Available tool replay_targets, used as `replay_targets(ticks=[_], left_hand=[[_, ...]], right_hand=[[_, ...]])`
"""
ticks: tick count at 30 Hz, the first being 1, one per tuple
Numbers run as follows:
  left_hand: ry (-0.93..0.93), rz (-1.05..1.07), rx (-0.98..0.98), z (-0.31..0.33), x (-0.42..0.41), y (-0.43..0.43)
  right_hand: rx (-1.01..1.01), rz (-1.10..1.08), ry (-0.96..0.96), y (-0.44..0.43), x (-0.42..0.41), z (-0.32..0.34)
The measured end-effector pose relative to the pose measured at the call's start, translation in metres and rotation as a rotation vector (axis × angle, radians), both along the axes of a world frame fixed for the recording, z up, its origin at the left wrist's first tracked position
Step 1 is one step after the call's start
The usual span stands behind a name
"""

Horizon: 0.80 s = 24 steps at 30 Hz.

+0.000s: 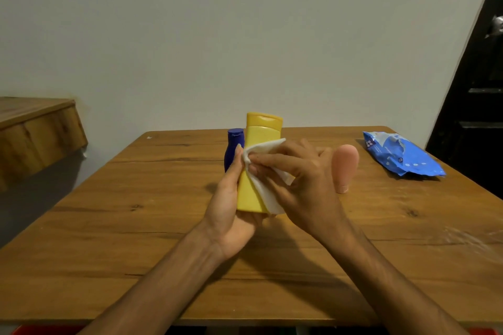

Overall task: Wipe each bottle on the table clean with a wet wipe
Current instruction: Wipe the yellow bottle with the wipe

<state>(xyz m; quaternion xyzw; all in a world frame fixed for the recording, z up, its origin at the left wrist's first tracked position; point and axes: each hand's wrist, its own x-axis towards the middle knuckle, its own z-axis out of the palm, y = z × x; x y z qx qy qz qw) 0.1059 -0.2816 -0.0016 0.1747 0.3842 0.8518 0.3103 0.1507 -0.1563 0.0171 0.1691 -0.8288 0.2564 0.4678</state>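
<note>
A yellow bottle [258,141] with a yellow flip cap is held upright above the middle of the wooden table [136,226]. My left hand [231,209] grips its lower body from the left and underneath. My right hand [296,177] presses a white wet wipe [265,187] against the bottle's front, fingers stretched across it. A small dark blue bottle [232,147] stands behind the yellow one, partly hidden by my left thumb. A pink bottle [344,168] stands cap-down just right of my right hand.
A blue pack of wet wipes [400,155] lies at the table's far right. A wooden shelf [35,128] juts from the wall at left. A dark door [473,90] stands at right. The table's right part looks wet and shiny.
</note>
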Motion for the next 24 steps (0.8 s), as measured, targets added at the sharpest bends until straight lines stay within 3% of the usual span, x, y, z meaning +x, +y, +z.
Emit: replay_targets(ticks=[5,10,17,24], left_hand=[[-0.070,0.009,0.017,0.006,-0.011,-0.007],[-0.141,0.068,0.033,0.008,-0.016,-0.009],[-0.030,0.169,0.093,0.022,-0.017,-0.017],[-0.043,0.170,0.115,0.029,-0.012,-0.021]], right_hand=[[0.180,0.061,-0.150,-0.009,0.007,0.001],[0.202,0.194,-0.331,0.005,0.009,0.009],[-0.173,0.172,-0.120,0.013,0.008,0.020],[-0.216,0.109,0.008,0.008,0.009,0.018]])
